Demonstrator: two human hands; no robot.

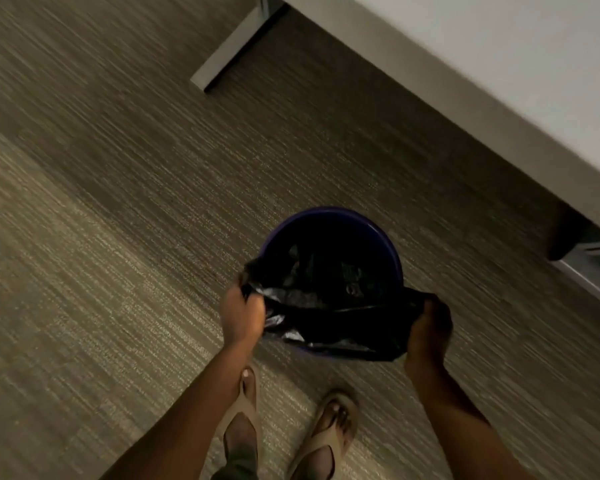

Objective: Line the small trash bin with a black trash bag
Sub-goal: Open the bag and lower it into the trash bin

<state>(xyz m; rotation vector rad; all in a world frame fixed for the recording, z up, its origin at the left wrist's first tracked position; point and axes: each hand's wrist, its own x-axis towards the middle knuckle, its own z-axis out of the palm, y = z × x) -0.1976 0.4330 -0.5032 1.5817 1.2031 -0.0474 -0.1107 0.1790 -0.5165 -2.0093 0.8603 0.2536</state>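
Observation:
A small round dark blue trash bin (329, 213) stands on the carpet in front of my feet. A black trash bag (329, 317) hangs down inside it, and its near edge is folded out over the near rim. My left hand (241, 315) grips the bag's edge at the bin's left side. On the right side my right hand (430, 327) pinches the bag's edge in the same way. The bin's far rim is bare blue. The bag hides the bottom of the bin.
Grey striped carpet (118, 237) covers the floor all around. A white desk (499, 64) runs along the upper right, with a metal leg foot (229, 57) at the top and another foot (589, 271) at the right. My sandalled feet (291, 431) stand just behind the bin.

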